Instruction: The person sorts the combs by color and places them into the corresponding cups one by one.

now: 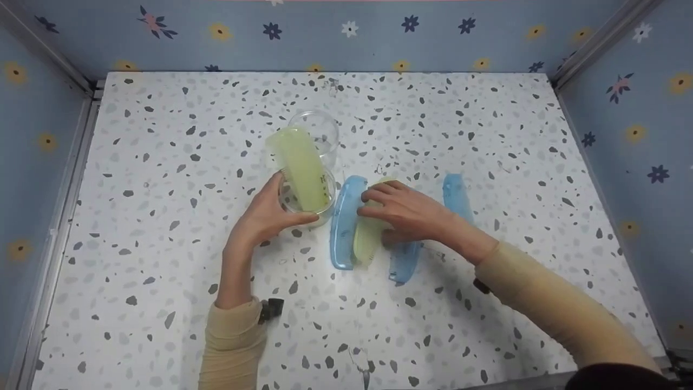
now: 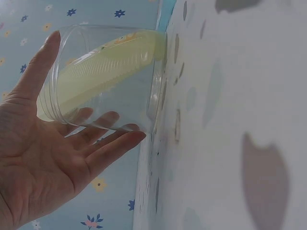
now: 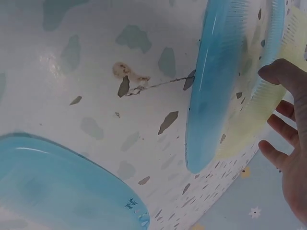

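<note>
My left hand (image 1: 262,214) holds a clear plastic jar (image 2: 127,108) upright on the table, thumb on one side and fingers on the other. A yellow-green comb (image 1: 306,170) stands tilted in the jar, its upper end past the rim. My right hand (image 1: 406,212) is over a second yellow-green comb (image 1: 368,244) lying on the table; in the right wrist view its thumb and fingers are spread apart. Left of that comb lies a blue comb (image 1: 346,222), and another blue comb (image 1: 403,265) is partly hidden under the right hand.
A third blue comb (image 1: 457,195) lies further right, partly covered by the right forearm. Behind the jar is a round clear lid (image 1: 325,122). The speckled white table (image 1: 162,244) is bordered by blue flowered panels (image 1: 346,38) at the back and sides.
</note>
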Available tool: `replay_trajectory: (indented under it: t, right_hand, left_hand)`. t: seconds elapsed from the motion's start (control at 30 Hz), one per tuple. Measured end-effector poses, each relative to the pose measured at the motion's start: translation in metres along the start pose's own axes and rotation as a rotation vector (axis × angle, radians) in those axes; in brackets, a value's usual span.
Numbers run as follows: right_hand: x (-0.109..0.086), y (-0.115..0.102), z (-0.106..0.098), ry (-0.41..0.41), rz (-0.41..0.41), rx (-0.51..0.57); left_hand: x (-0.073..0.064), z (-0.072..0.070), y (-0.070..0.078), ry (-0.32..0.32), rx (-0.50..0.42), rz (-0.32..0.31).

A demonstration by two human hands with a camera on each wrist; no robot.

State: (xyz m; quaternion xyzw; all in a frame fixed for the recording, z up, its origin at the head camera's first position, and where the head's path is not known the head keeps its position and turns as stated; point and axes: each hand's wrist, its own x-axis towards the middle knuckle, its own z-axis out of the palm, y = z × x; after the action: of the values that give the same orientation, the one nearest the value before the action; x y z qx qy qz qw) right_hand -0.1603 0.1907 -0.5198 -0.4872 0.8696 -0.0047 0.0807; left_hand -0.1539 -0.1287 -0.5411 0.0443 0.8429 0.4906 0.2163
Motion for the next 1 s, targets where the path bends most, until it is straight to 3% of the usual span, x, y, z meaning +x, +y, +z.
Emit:
replay_trajectory:
  t: [0.47, 0.73, 1.0]
  right_hand:
    - [-0.005, 0.005, -0.012, 0.187, 0.098, 0.189]
    - [0.001, 0.000, -0.026, 0.391, 0.221, 0.342]
    - [0.011, -0.003, -0.035, 0.591, 0.285, 0.599]
  left_hand:
    - [0.000, 0.000, 0.000, -0.002, 0.000, 0.013]
    - [-0.001, 0.000, 0.001, 0.004, -0.006, 0.026]
    - [-0.001, 0.000, 0.001, 0.010, -0.004, 0.020]
